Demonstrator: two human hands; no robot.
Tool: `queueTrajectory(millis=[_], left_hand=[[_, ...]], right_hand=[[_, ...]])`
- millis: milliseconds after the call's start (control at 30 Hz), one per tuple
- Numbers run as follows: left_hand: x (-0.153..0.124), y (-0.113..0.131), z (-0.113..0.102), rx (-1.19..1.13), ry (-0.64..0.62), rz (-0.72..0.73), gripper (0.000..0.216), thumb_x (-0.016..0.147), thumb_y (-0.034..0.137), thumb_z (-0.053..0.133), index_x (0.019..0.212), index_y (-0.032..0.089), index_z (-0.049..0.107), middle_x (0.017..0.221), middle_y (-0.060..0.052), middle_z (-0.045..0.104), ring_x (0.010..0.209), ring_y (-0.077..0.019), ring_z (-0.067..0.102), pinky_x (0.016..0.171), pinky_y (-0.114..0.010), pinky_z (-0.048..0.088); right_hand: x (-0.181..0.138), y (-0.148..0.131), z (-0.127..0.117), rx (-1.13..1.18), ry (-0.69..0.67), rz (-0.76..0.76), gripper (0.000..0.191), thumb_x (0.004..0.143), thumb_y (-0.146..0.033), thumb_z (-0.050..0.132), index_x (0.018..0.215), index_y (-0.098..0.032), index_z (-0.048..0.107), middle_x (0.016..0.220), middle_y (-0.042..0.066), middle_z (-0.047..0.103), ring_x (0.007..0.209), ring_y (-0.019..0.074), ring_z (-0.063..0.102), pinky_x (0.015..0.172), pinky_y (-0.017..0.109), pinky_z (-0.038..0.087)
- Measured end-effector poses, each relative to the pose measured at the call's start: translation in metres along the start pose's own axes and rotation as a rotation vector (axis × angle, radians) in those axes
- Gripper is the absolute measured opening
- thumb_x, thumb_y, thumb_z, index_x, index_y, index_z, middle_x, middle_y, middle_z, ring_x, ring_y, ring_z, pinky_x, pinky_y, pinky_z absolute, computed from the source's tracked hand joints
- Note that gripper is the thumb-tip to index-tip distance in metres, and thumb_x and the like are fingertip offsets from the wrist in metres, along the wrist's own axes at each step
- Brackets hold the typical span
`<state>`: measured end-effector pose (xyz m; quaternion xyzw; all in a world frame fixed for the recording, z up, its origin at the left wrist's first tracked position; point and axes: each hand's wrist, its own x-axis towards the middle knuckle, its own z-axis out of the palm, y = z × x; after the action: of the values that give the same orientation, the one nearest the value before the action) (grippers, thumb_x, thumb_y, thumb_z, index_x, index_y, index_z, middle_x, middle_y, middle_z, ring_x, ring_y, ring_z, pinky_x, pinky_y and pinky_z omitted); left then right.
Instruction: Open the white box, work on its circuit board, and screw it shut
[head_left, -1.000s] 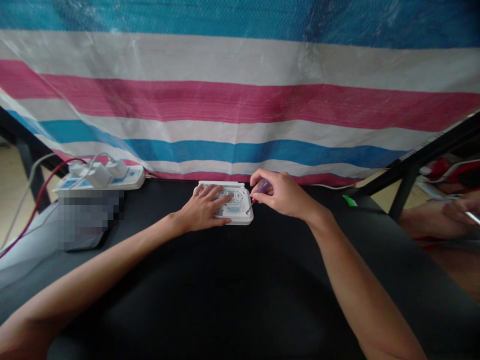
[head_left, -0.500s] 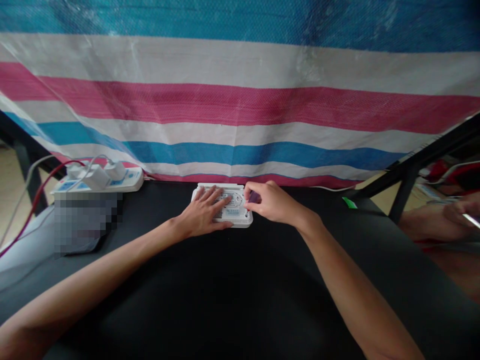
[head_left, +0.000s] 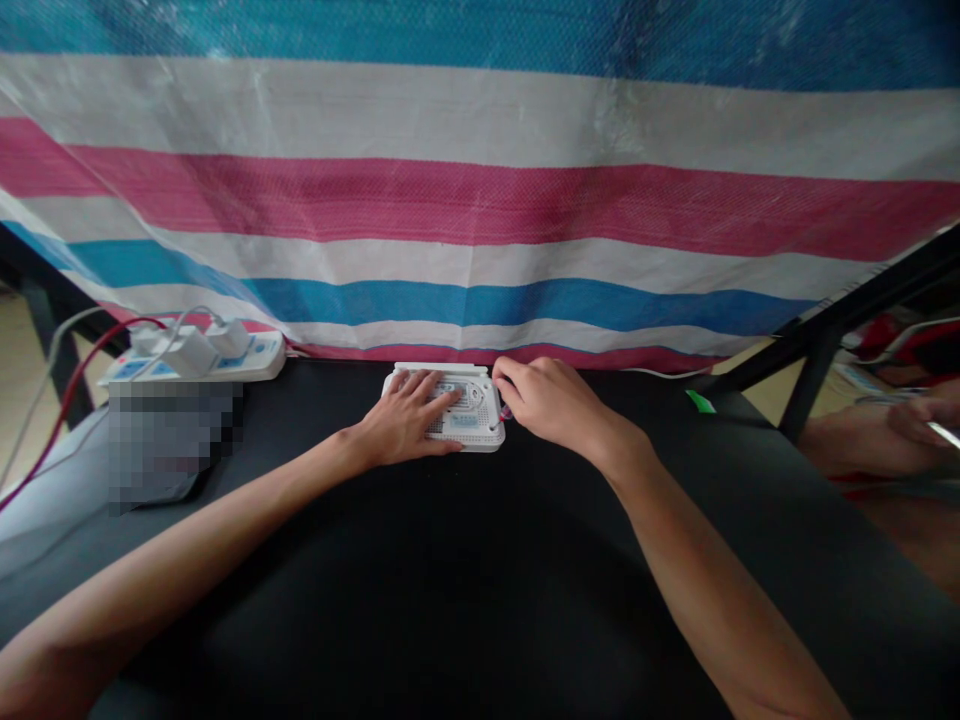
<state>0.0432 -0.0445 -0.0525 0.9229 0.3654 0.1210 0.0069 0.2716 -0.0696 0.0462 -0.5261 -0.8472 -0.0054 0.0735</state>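
Note:
A white plastic box, which looks like a router, lies on the black table with its vented, labelled underside up. My left hand rests flat on its left half, fingers spread, covering part of it. At the box's right edge, my right hand is closed around a small screwdriver with a purplish handle. Most of the handle is hidden by my fingers. The tool's tip points at a dark hole in the near right corner of the box; whether it touches cannot be made out.
A white power strip with plugs and cables stands at the back left, near a blurred-out grey item. A small green packet lies to the right. Striped sheeting hangs behind. Another person's hand shows at far right.
My right hand has turned about the screwdriver and shifted slightly right, so less of the handle shows. My left hand stays on the router.

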Motion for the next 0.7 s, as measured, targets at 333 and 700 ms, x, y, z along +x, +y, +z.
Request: queueTrajectory(millis=[333, 700], left_hand=[[-0.0008, 0.0004, 0.0011, 0.135, -0.019, 0.004, 0.082, 0.087, 0.077, 0.042, 0.147, 0.022, 0.042, 0.151, -0.021, 0.038, 0.138, -0.0393, 0.036, 0.112, -0.059, 0.026], [0.0, 0.001, 0.0015, 0.117, -0.005, 0.009, 0.082, 0.087, 0.075, 0.045, 0.147, 0.02, 0.042, 0.151, -0.021, 0.038, 0.138, -0.0409, 0.036, 0.112, -0.059, 0.025]], right_hand=[[-0.0035, 0.0028, -0.0042, 0.373, -0.116, -0.109, 0.021, 0.084, -0.009, 0.057, 0.101, -0.019, 0.063, 0.088, 0.004, 0.075, 0.08, 0.0173, 0.069, 0.069, 0.023, 0.043], [-0.0032, -0.0006, -0.0029, 0.311, -0.08, -0.098, 0.02, 0.084, -0.013, 0.062, 0.103, -0.018, 0.065, 0.085, 0.004, 0.074, 0.076, 0.0175, 0.067, 0.066, 0.024, 0.041]])
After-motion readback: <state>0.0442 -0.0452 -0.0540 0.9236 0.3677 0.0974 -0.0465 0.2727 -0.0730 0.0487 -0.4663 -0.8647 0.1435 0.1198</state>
